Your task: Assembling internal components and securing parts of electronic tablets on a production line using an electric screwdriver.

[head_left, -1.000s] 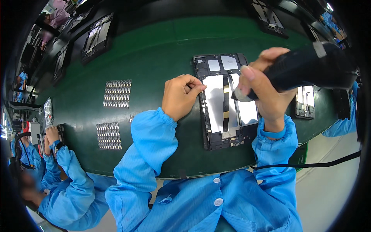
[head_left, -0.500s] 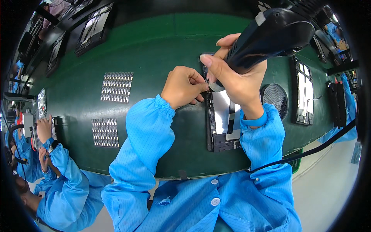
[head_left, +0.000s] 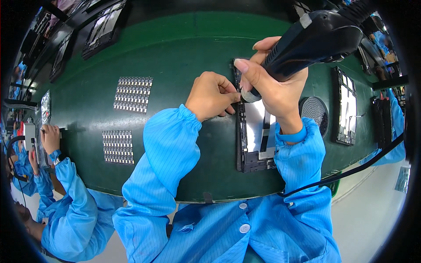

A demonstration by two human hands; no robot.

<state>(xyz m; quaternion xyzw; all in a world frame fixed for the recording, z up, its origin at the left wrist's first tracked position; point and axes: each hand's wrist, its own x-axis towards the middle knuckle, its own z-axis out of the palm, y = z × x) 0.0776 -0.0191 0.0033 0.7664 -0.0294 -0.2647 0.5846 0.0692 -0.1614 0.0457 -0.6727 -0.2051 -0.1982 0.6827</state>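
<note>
Bare hands, two: left hand [head_left: 210,97], thumb and forefinger brought together at the left edge of the open device, anything between them too small to tell; right hand [head_left: 283,94], fingers wrapped around the handheld tool. Handheld tool [head_left: 313,41], one, black, its pale tip just beside the left fingertips. Open device [head_left: 253,127], one, flat, black-framed with silvery panels, lying on the bench beneath both hands, partly covered by the right. Bench [head_left: 210,179], one, green. Sheets of small boards, two, left of the hands: upper sheet [head_left: 133,94] and lower sheet [head_left: 118,147], well apart from the device. Round dish [head_left: 312,111], one, grey, right of the device. Second device [head_left: 346,107], one, similar, farther right. Black cable [head_left: 346,174], one, at lower right.
</note>
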